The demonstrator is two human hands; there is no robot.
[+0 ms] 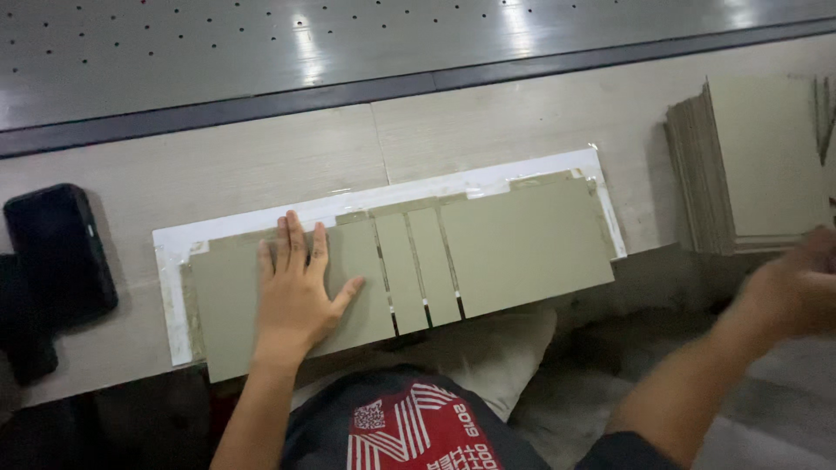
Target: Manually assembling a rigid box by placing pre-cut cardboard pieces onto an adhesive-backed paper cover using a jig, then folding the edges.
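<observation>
Four grey board pieces (409, 270) lie on white backing; left hand (296, 292), fingers spread, presses one; blurred right hand's (797, 287) fingers unreadable; lifting could shift the strips.

Both forearms are bare to the elbow; no sleeves, gloves, rings, watches or bands show on either. The left hand (296, 292) is sharply seen, the right hand (797, 292) blurred. The torso carries a dark blue-grey shirt (409, 426) with a red and white printed graphic on the chest. A dark cloth edge shows below the right forearm.
</observation>
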